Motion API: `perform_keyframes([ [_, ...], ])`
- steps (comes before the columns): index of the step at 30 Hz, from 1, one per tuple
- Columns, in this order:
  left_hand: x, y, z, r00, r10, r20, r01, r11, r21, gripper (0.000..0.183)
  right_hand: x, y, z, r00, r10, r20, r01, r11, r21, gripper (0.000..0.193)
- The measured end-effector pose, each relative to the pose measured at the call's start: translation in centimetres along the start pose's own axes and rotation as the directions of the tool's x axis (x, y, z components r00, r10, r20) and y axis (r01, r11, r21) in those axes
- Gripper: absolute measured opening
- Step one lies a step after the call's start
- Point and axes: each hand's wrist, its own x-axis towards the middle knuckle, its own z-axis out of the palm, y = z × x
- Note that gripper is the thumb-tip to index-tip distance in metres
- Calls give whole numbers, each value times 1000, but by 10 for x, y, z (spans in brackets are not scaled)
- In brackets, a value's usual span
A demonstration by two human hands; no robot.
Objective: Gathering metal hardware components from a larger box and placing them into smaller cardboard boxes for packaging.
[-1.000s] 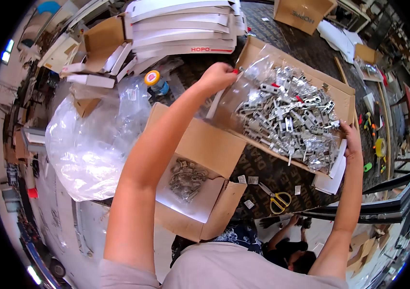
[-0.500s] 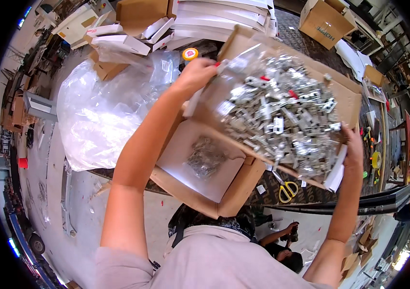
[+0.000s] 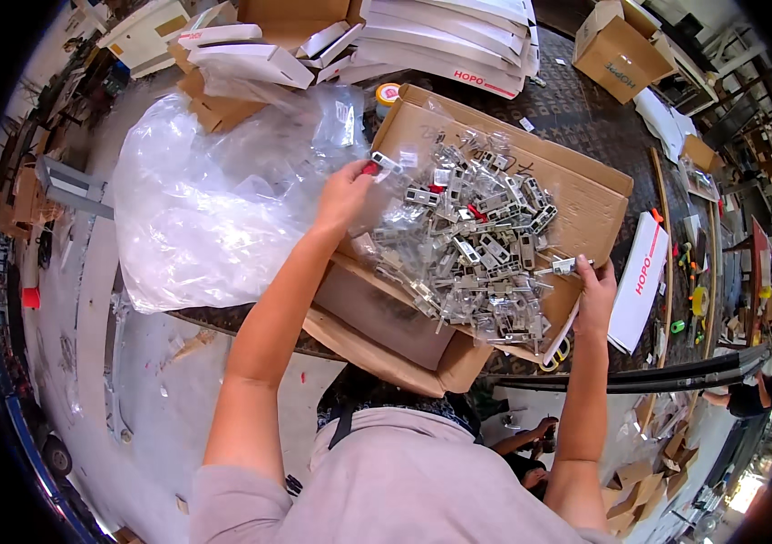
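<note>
A shallow cardboard tray (image 3: 585, 195) spans the space between my hands, heaped with small metal hardware fittings (image 3: 485, 236), many in clear plastic bags. My left hand (image 3: 347, 192) is closed at the tray's left edge, with a fitting and something red right at its fingertips. On the opposite side, my right hand (image 3: 596, 295) grips the right edge, its thumb beside a loose fitting (image 3: 567, 266). Below the tray's near side stands an open cardboard box (image 3: 395, 358); the tray partly covers it and hides much of its inside.
Clear plastic sheeting (image 3: 195, 218) is bunched at the left. Flat white boxes (image 3: 449, 45) are stacked at the back. A white box (image 3: 640, 281) lies right of the tray, near scissors (image 3: 556, 354) with yellow handles. Another cardboard box (image 3: 621, 54) stands far right. Other people are nearby.
Both hands have brought the tray leftward, and it now covers more of the open box. The white box on the right has come into view, while the scissors are mostly hidden.
</note>
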Motion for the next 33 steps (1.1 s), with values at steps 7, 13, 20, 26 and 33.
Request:
perform_keyframes([
  [7,10,-11,0,996,-80,36,84,991,-104,39,-31,-9,9,987,-145,-67,143,989,-40,39],
  [13,8,0,8,999,48,-26,-49,999,-20,36,-56,-17,22,963,-239,-127,224,967,-125,35],
  [20,9,15,17,999,-16,-51,21,996,83,47,-68,-21,44,933,-306,-188,276,946,-169,34],
  [26,7,2,18,999,2,-49,-18,943,-333,34,-88,-20,74,912,-383,-149,331,900,-284,24],
  [33,-29,-24,9,981,145,-133,-184,915,-358,28,-135,-11,86,943,-323,-80,279,899,-338,23],
])
